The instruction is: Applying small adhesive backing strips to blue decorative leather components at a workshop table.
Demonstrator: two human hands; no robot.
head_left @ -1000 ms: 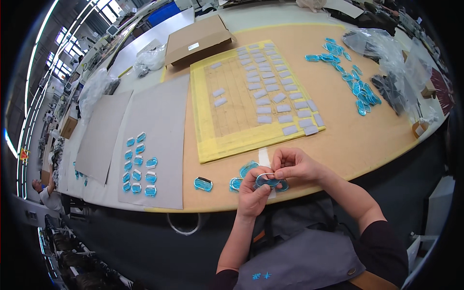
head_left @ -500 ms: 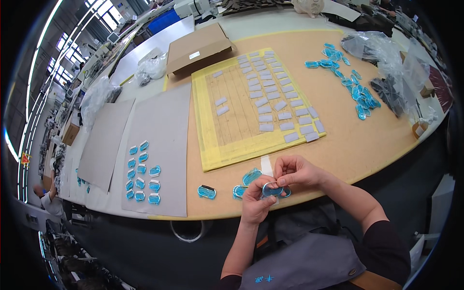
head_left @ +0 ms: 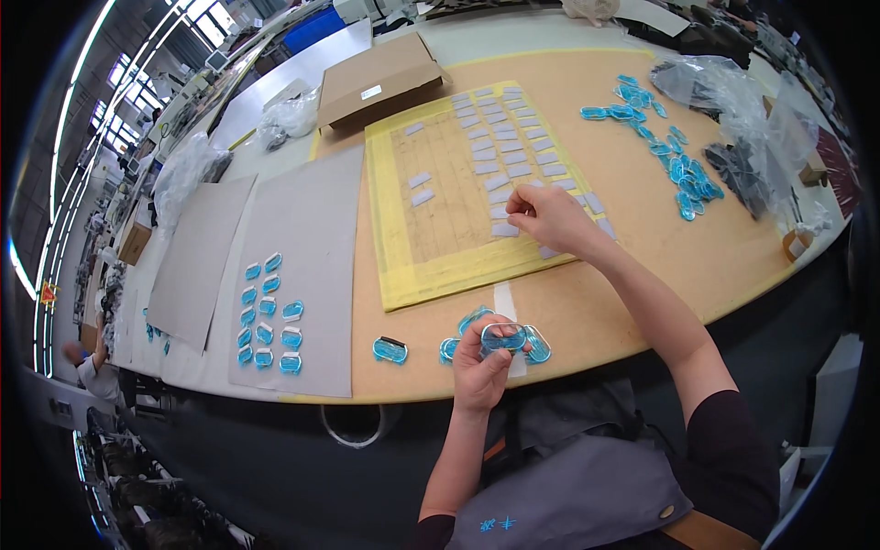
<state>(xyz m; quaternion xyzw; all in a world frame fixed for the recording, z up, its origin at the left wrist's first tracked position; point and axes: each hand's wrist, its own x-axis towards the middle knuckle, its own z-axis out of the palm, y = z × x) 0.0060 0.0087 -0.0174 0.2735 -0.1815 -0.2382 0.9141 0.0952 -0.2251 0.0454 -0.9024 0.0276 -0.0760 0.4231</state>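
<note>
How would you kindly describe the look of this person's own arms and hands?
The left hand and right hand wear no gloves, and no watch shows at either wrist. The forearms are uncovered; dark, near-black sleeves show higher up, the right one ending near the elbow.

Noted two light-blue Chinese-style characters (head_left: 498, 524) on dark grey cloth apron (head_left: 587, 472), toward its left edge. Found small white rectangular label (head_left: 370, 92) on flat brown cardboard box (head_left: 380, 66), near its front edge; unreadable. Spotted small red-orange sign-like shape (head_left: 48, 292), well beyond left edge of beige-and-white bench (head_left: 628, 174); likewise unreadable.
</note>
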